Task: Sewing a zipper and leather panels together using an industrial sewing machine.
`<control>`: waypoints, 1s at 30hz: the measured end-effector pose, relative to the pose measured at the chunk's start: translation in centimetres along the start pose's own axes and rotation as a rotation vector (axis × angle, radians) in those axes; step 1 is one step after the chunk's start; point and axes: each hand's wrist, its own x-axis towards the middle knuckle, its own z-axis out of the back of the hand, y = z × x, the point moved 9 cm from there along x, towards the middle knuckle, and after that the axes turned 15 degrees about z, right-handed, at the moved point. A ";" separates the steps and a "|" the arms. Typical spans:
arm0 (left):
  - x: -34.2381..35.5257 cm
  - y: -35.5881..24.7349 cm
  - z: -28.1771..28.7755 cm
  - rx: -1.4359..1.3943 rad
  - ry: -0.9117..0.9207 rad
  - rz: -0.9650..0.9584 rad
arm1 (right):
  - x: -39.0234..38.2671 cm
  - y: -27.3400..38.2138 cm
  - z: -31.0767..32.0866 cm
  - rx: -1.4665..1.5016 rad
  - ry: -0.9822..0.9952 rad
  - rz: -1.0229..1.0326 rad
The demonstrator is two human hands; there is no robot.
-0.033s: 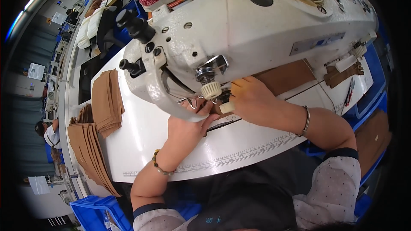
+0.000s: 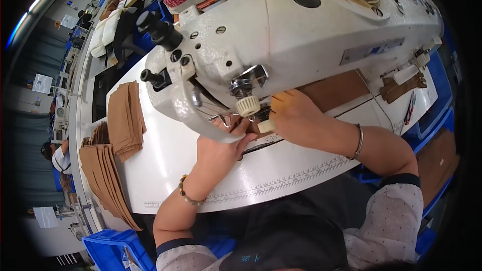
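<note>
A white industrial sewing machine point(image 2: 301, 35) spans the view, its needle end in front of me. Just below it, a brown flat piece point(image 2: 255, 127) lies at the presser foot, between my hands. My left hand point(image 2: 219, 153) rests on the table beside the foot. Its thumb and forefinger are stretched apart near the piece, and the other fingers are partly hidden by the machine's curved guard point(image 2: 193, 115). My right hand point(image 2: 296, 120), fingers bent and closed, grips the brown piece close to the cream knob point(image 2: 266, 126); its fingertips are partly hidden.
At the left lie two stacks of brown pieces, a farther stack point(image 2: 125, 120) and a fanned nearer stack point(image 2: 103, 175). A brown panel point(image 2: 339, 90) lies under the machine arm. Snips point(image 2: 410, 108) and brown strips point(image 2: 401, 88) lie at right. Blue bins point(image 2: 118, 246) stand below the table.
</note>
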 end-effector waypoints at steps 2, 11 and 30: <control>0.0 0.0 0.0 0.002 0.003 0.000 | 0.0 0.0 0.1 0.011 -0.021 0.010; 0.1 0.3 -0.1 -0.024 -0.010 -0.024 | 0.2 -0.2 -0.3 0.063 -0.019 0.014; 0.1 0.4 -0.2 -0.013 -0.014 -0.071 | 0.4 -0.5 0.2 0.107 -0.049 -0.022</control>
